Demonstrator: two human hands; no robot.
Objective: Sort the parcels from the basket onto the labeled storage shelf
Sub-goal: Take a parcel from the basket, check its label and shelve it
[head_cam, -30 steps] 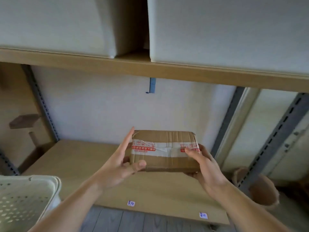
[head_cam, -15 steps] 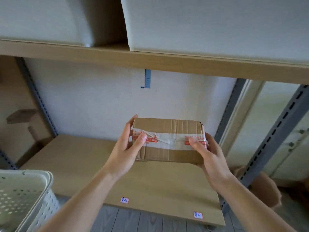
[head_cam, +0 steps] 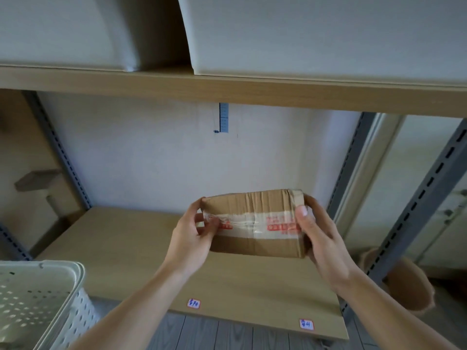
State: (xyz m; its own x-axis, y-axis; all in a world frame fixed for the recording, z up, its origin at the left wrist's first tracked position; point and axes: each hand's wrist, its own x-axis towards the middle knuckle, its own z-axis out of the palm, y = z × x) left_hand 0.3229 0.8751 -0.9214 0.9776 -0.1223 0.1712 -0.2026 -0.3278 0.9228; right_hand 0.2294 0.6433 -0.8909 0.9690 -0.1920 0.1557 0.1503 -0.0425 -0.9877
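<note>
A brown cardboard parcel [head_cam: 255, 223] with a white tape band and red print is held over the right half of the wooden shelf board [head_cam: 126, 238]. My left hand [head_cam: 193, 238] grips its left end, thumb on the tape. My right hand [head_cam: 319, 236] clasps its right end, thumb on top. Two small handwritten labels, one [head_cam: 193, 303] below the parcel and another [head_cam: 306, 324] further right, are stuck on the board's front edge. The white perforated basket [head_cam: 38, 299] stands at lower left; its inside is hidden.
An upper wooden shelf [head_cam: 227, 93] carries two big pale boxes [head_cam: 328, 34]. Grey slotted uprights stand at left [head_cam: 60, 152] and right [head_cam: 424, 195]. A brown round container [head_cam: 406, 286] sits on the floor to the right.
The parcel has moved forward and to the right over the shelf and turned slightly. Both hands have kept hold, the left thumb shifting on the tape.
</note>
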